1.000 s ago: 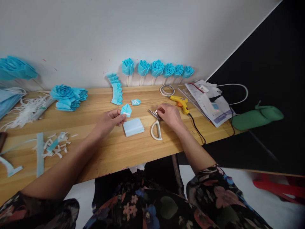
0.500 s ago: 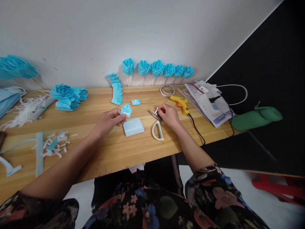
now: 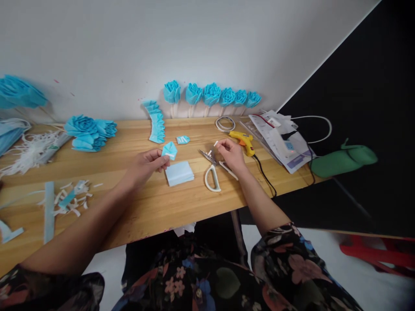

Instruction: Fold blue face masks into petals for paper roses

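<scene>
My left hand (image 3: 147,165) pinches a folded blue petal (image 3: 169,150) that has a short white strip across its lower part. Between the thumb and fingertips of my right hand (image 3: 231,154) is a small white strip (image 3: 215,144), likely tape. Just under that hand lie white-handled scissors (image 3: 213,180), blades spread, with other small white bits on them. A stack of pale blue sheets (image 3: 180,173) rests between my hands. Behind it is another small folded blue petal (image 3: 183,140) bearing white strips.
Several blue paper flowers (image 3: 212,94) on sticks stand along the wall, near a row of overlapped blue petals (image 3: 154,122). A yellow glue gun (image 3: 244,141), tape roll (image 3: 225,124), papers (image 3: 282,140) and green bottle (image 3: 343,162) lie right. White scraps (image 3: 73,198) lie left.
My right hand has lifted slightly off the scissors with the white strip, uncovering more of their second handle. My left hand still holds the petal. The view has shifted a little.
</scene>
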A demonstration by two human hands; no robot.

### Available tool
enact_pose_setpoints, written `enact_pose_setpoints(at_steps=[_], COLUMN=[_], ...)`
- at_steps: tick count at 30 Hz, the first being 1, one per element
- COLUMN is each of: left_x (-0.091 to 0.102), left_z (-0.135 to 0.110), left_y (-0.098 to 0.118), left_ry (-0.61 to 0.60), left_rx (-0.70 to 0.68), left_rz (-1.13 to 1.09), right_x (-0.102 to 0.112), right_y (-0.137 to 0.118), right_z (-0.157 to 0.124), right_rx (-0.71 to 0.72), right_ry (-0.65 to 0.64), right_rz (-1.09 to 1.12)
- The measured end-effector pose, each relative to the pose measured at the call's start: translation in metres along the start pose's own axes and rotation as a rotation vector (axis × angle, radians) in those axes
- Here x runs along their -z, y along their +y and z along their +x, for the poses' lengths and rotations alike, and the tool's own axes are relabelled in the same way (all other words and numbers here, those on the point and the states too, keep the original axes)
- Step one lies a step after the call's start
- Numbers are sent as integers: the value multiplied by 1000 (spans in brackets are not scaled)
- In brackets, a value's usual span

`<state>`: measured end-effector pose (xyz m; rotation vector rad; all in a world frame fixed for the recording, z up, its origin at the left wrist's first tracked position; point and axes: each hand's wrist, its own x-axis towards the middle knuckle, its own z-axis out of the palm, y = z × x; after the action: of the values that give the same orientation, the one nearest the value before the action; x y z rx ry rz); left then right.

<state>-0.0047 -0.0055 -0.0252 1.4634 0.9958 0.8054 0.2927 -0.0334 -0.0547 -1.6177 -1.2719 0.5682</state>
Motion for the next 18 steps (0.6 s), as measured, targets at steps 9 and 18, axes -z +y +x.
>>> enact_pose_setpoints(at_steps=[9, 18], left_x=[0, -2], left_z=[0, -1], left_y=[0, 5], left_ry=[-15, -52], left_rx=[19, 29], left_rz=[-6, -64], right_x=[1, -20], right_y=[-39, -67], right_z=[-17, -36], right_rx=[22, 50], right_ry=[-96, -273], right_rz=[328, 365])
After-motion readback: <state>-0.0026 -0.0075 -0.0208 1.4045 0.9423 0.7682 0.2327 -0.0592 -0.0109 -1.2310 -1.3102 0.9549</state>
